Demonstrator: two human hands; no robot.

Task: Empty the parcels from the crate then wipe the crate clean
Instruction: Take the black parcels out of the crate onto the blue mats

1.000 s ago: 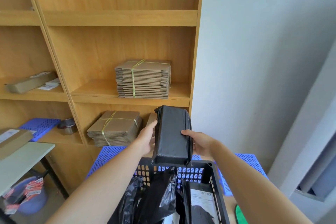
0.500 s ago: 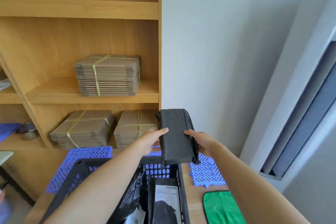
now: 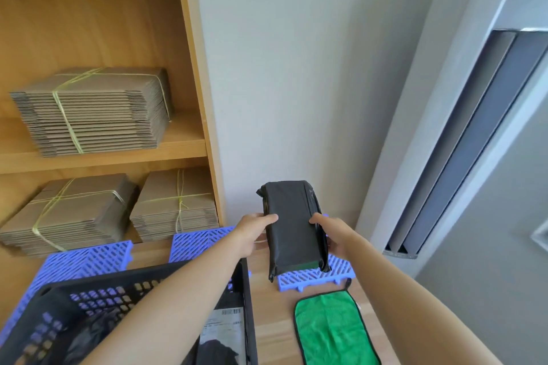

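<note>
the left hand (image 3: 252, 232) and right hand (image 3: 335, 234) are gripping the black parcel (image 3: 292, 225) by its long edges, holding it above the blue mat (image 3: 314, 277), just right of the crate (image 3: 247, 299). a green cloth (image 3: 332, 329) is lying near the mat.

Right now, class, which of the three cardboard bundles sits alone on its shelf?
The top bundle, on the higher shelf; the lower left bundle and lower right bundle share one below.
</note>
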